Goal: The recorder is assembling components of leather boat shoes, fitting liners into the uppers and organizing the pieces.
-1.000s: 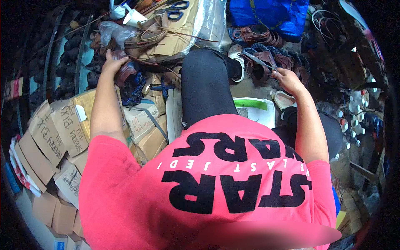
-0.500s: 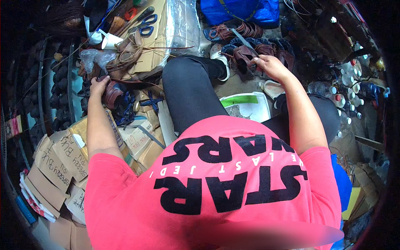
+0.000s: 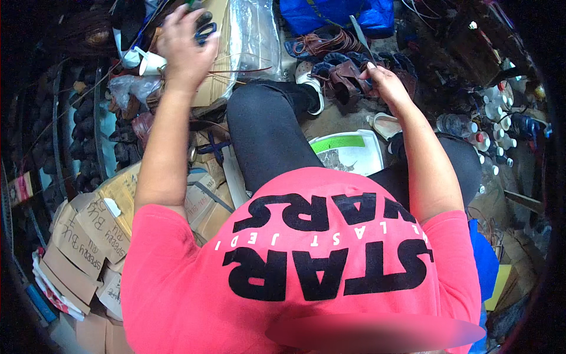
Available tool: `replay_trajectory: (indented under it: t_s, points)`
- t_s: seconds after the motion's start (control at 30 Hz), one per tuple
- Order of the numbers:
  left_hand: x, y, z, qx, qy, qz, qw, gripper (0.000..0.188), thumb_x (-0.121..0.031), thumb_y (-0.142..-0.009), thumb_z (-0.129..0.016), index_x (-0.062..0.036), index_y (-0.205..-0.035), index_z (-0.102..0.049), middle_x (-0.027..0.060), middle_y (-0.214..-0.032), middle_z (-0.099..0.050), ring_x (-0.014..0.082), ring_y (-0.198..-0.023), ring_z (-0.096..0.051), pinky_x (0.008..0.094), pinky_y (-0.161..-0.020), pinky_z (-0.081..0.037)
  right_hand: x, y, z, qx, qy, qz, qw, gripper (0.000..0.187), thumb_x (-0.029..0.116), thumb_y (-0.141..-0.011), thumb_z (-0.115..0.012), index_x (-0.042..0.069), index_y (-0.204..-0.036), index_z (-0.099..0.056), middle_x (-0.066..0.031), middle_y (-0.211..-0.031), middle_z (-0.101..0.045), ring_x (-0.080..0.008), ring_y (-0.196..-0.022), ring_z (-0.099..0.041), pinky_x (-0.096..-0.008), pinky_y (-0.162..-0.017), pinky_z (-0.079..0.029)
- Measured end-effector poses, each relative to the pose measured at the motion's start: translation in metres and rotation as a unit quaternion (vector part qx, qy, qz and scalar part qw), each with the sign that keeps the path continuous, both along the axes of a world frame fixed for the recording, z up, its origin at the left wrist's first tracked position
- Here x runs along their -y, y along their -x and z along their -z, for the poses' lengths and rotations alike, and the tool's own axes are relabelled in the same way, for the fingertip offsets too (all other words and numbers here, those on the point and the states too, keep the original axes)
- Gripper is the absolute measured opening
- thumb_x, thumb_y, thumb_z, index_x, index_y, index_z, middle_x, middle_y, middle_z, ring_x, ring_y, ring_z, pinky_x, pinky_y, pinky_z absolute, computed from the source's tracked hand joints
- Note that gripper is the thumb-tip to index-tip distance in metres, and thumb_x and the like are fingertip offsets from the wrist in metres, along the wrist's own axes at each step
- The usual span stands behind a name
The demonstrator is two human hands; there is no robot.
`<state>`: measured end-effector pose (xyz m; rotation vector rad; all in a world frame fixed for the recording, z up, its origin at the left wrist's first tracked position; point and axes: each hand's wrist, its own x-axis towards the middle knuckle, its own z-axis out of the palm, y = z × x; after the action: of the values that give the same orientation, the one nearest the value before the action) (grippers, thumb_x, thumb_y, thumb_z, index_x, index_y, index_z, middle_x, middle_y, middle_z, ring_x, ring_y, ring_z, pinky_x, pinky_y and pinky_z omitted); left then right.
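Note:
My right hand (image 3: 386,85) is closed round the lower end of a knife (image 3: 361,36), a narrow grey blade that points up and away. It is beside dark brown shoe uppers (image 3: 346,78) on the floor. At the upper left, my left hand (image 3: 187,53) is raised over cardboard and smeared by motion. Its fingers look spread, with nothing visible in them. Just by its thumb lie scissors with dark blue handles (image 3: 206,33), partly hidden by the hand. Below my left forearm, a reddish-brown shoe upper (image 3: 142,127) shows in part.
Clear plastic sheeting (image 3: 253,44) lies beside the cardboard. A blue bag (image 3: 336,15) is at the far side. A white cup (image 3: 152,64) stands at the left, near racks of dark shoe lasts (image 3: 85,124). Capped bottles (image 3: 495,112) crowd the right. Flattened boxes (image 3: 88,236) pile up lower left.
My left hand has left the reddish-brown shoe upper and moved up and right to the scissors. My right hand keeps the knife, whose blade now points more steeply away.

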<state>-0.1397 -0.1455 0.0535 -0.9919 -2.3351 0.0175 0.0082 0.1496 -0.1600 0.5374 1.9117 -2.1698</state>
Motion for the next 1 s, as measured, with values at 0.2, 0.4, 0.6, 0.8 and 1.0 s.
replay_trajectory:
  t_s: [0.2, 0.4, 0.6, 0.8, 1.0]
  points:
    - [-0.107, -0.005, 0.1, 0.247, -0.079, 0.12, 0.958, 0.046, -0.03, -0.071, -0.07, -0.0113, -0.111, -0.056, 0.0159, -0.122, -0.047, 0.0312, -0.115, -0.043, 0.0397, -0.096, -0.035, -0.004, -0.002, -0.001, 0.005, -0.035, 0.031, 0.999, 0.038, 0.038, -0.089, -0.047, 0.006, -0.079, -0.062, -0.002, -0.07, -0.056, -0.0123, -0.065, -0.047, -0.0288, -0.06, -0.039]
    - [-0.175, -0.08, 0.152, 0.723, -0.25, -0.003, 0.644, 0.046, -0.033, -0.09, -0.051, 0.0019, -0.119, -0.05, 0.0092, -0.112, -0.056, 0.0176, -0.103, -0.05, 0.0299, -0.091, -0.038, 0.004, 0.003, 0.001, -0.103, -0.227, -0.115, 0.961, 0.039, 0.033, -0.086, -0.037, 0.007, -0.096, -0.063, -0.0182, -0.099, -0.061, -0.0334, -0.092, -0.059, -0.0431, -0.081, -0.045]
    - [-0.171, -0.068, 0.158, 0.729, -0.247, 0.071, 0.634, 0.03, -0.023, -0.095, -0.043, -0.0002, -0.096, -0.062, 0.0048, -0.09, -0.063, 0.0113, -0.086, -0.055, 0.0253, -0.08, -0.042, -0.01, -0.026, -0.059, -0.027, -0.437, -0.154, 0.886, 0.041, 0.04, -0.082, -0.048, 0.01, -0.107, -0.061, -0.0159, -0.113, -0.056, -0.0337, -0.102, -0.055, -0.0472, -0.088, -0.041]
    - [-0.15, -0.067, 0.18, 0.571, -0.052, 0.11, 0.812, 0.029, -0.026, -0.093, -0.046, -0.004, -0.093, -0.065, 0.007, -0.091, -0.059, 0.0167, -0.084, -0.054, 0.0301, -0.077, -0.042, -0.098, -0.154, -0.133, -0.169, -0.193, 0.21, 0.943, 0.036, 0.036, -0.079, -0.057, 0.008, -0.1, -0.063, -0.0147, -0.087, -0.064, -0.0263, -0.074, -0.063, -0.0347, -0.069, -0.049]
    - [-0.127, -0.106, 0.217, 0.499, 0.173, 0.177, 0.831, 0.023, -0.023, -0.085, -0.053, -0.0041, -0.092, -0.064, 0.0204, -0.085, -0.058, 0.0352, -0.082, -0.057, 0.0408, -0.073, -0.043, -0.109, -0.399, -0.104, 0.225, -0.422, 0.126, 0.869, 0.037, 0.035, -0.082, -0.059, 0.003, -0.1, -0.061, -0.011, -0.089, -0.062, -0.0181, -0.083, -0.058, -0.0305, -0.076, -0.045]
